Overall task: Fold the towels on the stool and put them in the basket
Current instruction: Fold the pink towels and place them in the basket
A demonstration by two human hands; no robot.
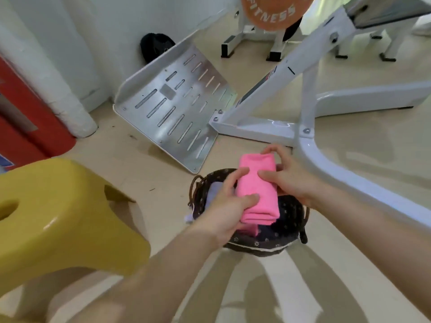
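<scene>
Pink and neatly folded, the towel (257,190) was up off the floor, held by both hands right over the basket (263,247). Left hand (224,206) gripped its near-left edge, thumb on top and the other fingers (235,180) curled round the side. Right hand (289,176) pinched the far-right edge, thumb pressed on the cloth. So both sets of fingers were clamped on that towel, which was a thick oblong of stacked layers with its edges showing at the near end.

Under the fingers sat the dark basket with its printed lining. A lavender towel (215,192) lay tucked just below the left fingers, and another pink one (250,229) peeked out beneath the held towel. Left of the fingers and nearer the camera stood the yellow stool (58,217), its seat bare where it showed. Just beyond the fingers a slotted metal footplate (177,106) tilted up from the floor, close to the basket's far rim. A white machine frame (310,159) swept past just right of the right hand. Far beyond were an orange weight plate (270,12) and, to the left, a red pad (28,127) by the wall.
</scene>
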